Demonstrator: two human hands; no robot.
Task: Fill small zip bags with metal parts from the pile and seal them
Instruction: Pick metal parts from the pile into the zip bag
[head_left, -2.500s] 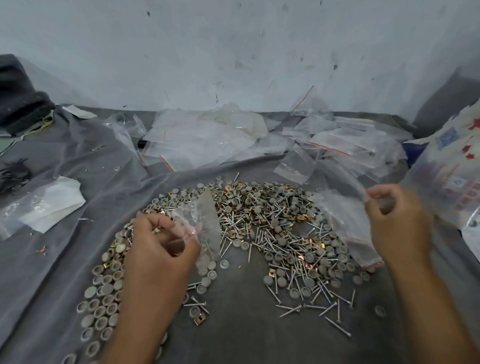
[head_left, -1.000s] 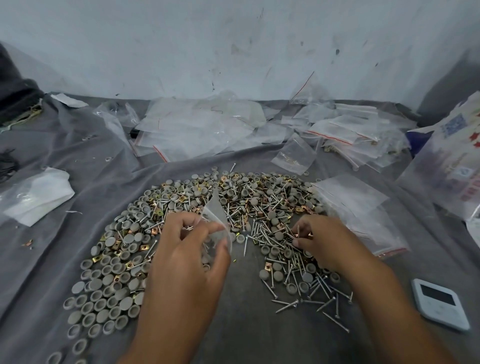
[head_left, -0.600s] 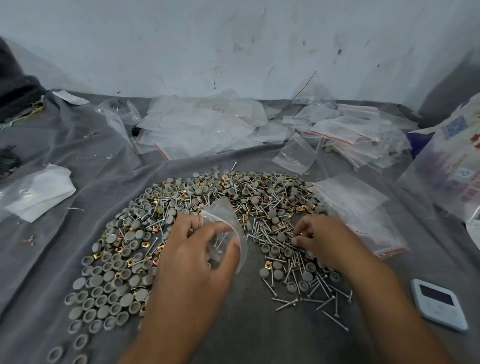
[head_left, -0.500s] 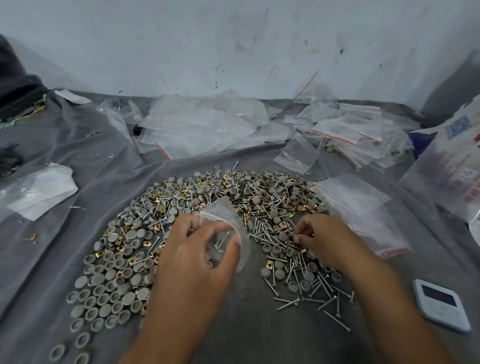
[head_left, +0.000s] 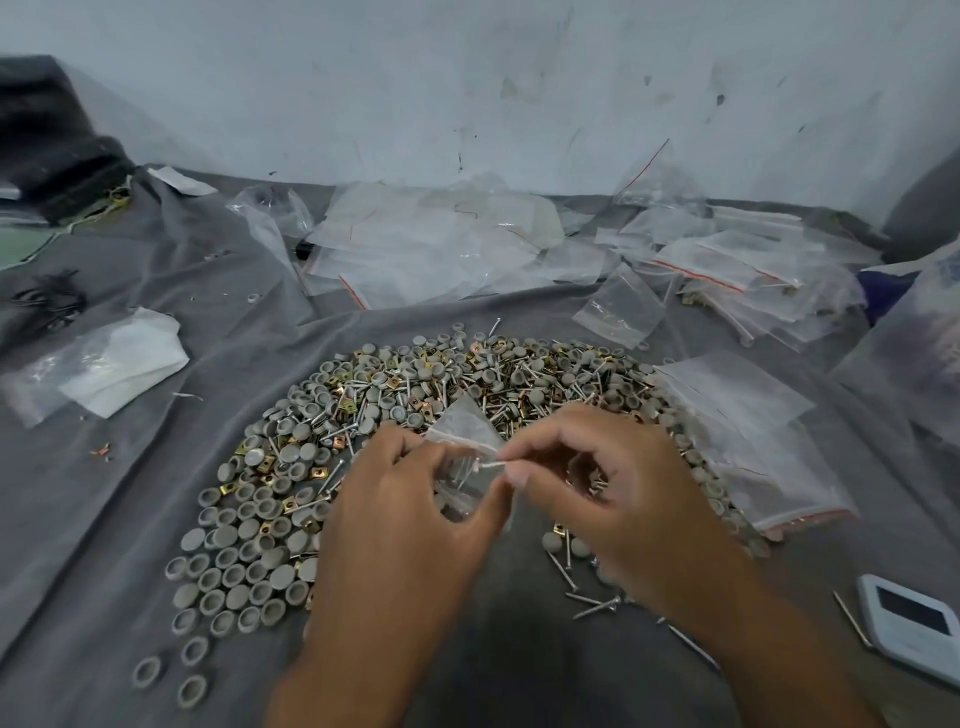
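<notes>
A wide pile of metal parts (head_left: 415, 384) covers the grey cloth: grey round caps, thin nails and small brass square clips. My left hand (head_left: 400, 525) holds a small clear zip bag (head_left: 465, 431) by its mouth, just above the near side of the pile. A few nails show inside the bag. My right hand (head_left: 613, 493) pinches a nail (head_left: 491, 464) between thumb and forefinger, its tip at the bag's mouth. The two hands are close together, almost touching.
A stack of small zip bags (head_left: 748, 431) with red strips lies right of the pile. More clear bags (head_left: 431, 244) are heaped along the wall. A white plastic sheet (head_left: 104, 364) lies at left, a white device (head_left: 914, 623) at the lower right.
My right hand has lifted off the pile with a nail and moved left to the bag's mouth. My left hand has kept holding the bag in about the same place.
</notes>
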